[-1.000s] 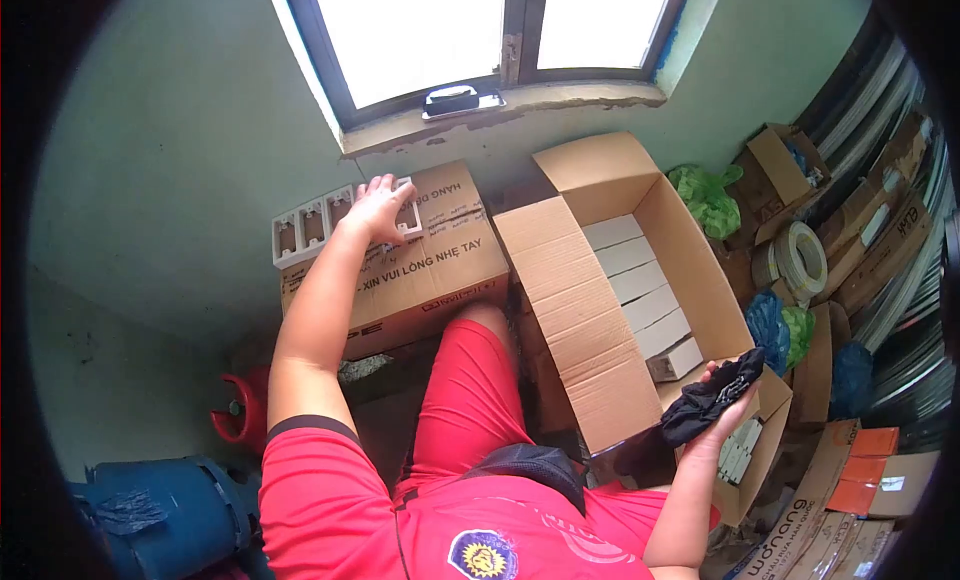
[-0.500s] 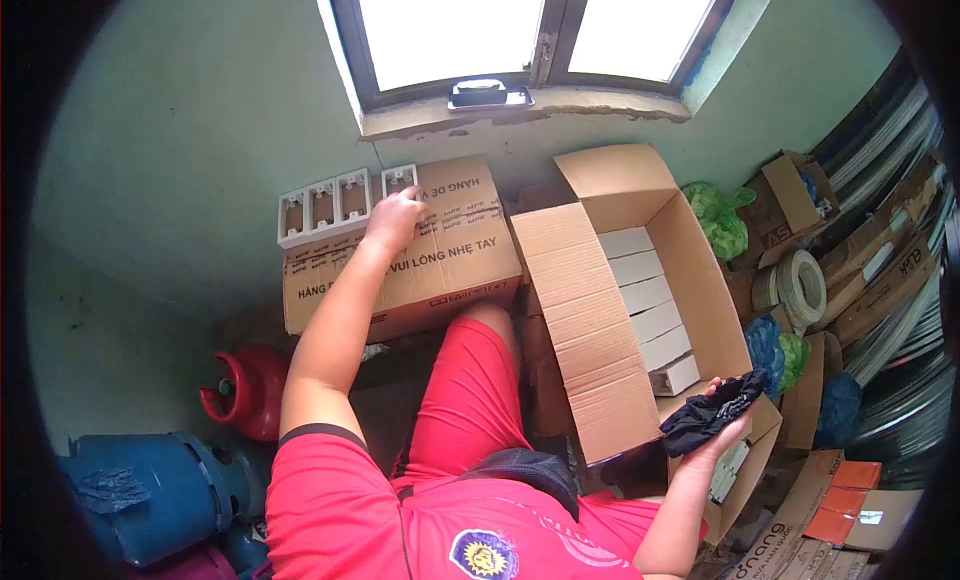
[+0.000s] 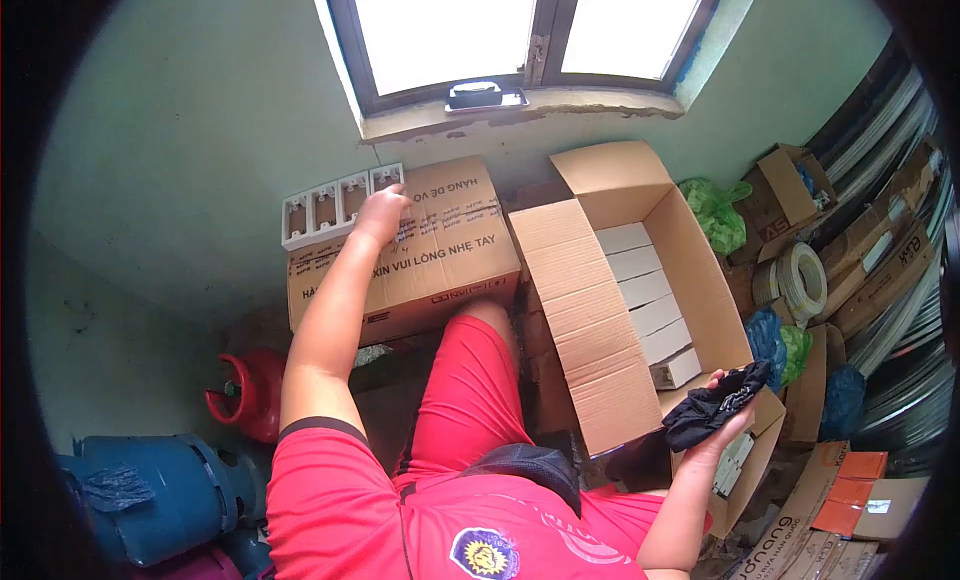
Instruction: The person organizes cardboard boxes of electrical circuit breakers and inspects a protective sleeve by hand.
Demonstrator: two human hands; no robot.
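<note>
A row of white plastic electrical back boxes (image 3: 325,212) lies along the back left of a closed cardboard carton (image 3: 440,250). My left hand (image 3: 380,216) grips the near edge of the rightmost white electrical back box (image 3: 386,176), which sits against the others. Its fingertips are partly hidden by the hand itself. Low on the right, my right hand (image 3: 735,425) holds a bunched black cloth (image 3: 712,408) with pale markings. Beside that hand stands an open carton (image 3: 570,310) with a column of white boxes (image 3: 645,290) inside.
A red gas cylinder (image 3: 250,392) and a blue cylinder (image 3: 150,490) stand at the left. On the right are a cable coil (image 3: 803,282), green bags (image 3: 715,215), more cartons (image 3: 790,195) and long bundled tubing (image 3: 900,350). A window sill (image 3: 580,102) runs above.
My left hand has moved the rightmost white back box leftward, closing the gap to the row. My right hand still holds the black cloth, nearly unmoved.
</note>
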